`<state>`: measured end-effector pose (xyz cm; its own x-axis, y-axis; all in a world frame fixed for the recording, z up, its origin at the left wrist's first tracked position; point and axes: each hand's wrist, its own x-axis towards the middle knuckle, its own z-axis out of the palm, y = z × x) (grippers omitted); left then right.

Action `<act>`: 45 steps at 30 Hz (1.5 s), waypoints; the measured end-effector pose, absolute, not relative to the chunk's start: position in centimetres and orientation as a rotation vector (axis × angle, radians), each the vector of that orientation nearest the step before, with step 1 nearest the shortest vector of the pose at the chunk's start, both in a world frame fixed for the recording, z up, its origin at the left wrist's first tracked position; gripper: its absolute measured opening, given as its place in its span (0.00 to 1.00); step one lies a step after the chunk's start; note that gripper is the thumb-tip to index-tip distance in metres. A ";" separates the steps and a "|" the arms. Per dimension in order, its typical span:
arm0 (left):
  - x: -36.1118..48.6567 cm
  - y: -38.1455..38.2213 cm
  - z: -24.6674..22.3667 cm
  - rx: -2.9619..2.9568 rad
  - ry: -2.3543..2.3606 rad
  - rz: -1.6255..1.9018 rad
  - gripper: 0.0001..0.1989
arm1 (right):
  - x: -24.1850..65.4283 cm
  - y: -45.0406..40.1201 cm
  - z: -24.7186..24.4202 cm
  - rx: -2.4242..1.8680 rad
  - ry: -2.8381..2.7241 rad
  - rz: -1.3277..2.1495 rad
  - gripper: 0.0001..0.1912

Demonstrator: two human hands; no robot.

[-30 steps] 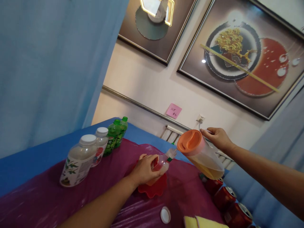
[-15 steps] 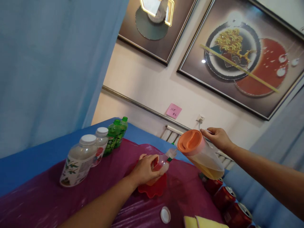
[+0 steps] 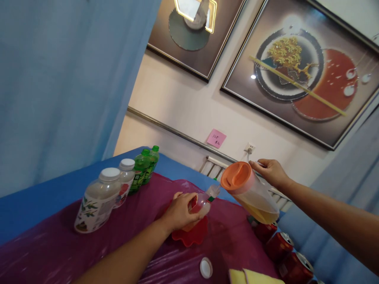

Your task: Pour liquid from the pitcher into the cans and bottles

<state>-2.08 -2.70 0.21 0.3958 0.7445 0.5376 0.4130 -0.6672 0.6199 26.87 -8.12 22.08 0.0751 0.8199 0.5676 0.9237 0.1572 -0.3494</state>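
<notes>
My left hand [image 3: 182, 211] is wrapped round a clear plastic bottle [image 3: 204, 203], which leans with its neck up to the right. Under it lies a red wavy-edged dish [image 3: 191, 236]. My right hand [image 3: 271, 171] grips the handle of a translucent pitcher [image 3: 251, 197] with an orange lid [image 3: 235, 176]. The pitcher is tilted toward the bottle and holds yellowish liquid. Its lid rim is close to the bottle's mouth; whether they touch and whether liquid is flowing, I cannot tell. A white cap [image 3: 206, 268] lies on the purple cover [image 3: 166, 260].
At the left stand two white-capped bottles [image 3: 97, 201] and green bottles [image 3: 141, 169]. Several red cans [image 3: 280, 245] line the right edge, near a folded yellow cloth [image 3: 254, 277]. A blue curtain [image 3: 65, 86] hangs at left; a metal rail [image 3: 177, 135] runs along the wall.
</notes>
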 end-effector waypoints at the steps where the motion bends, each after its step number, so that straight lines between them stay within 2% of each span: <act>1: -2.1 -2.7 0.3 2.267 1.001 1.169 0.19 | 26.9 -8.1 22.1 -1.670 -1.756 -0.198 0.30; 45: -2.2 -2.9 0.4 2.277 0.998 1.156 0.20 | 26.6 -8.3 22.1 -1.666 -1.750 -0.205 0.31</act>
<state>-2.22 -2.94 0.39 0.4039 0.7448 0.5312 0.4168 -0.6667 0.6179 26.55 -8.26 22.13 0.0740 0.8141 0.5759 0.9252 0.1595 -0.3443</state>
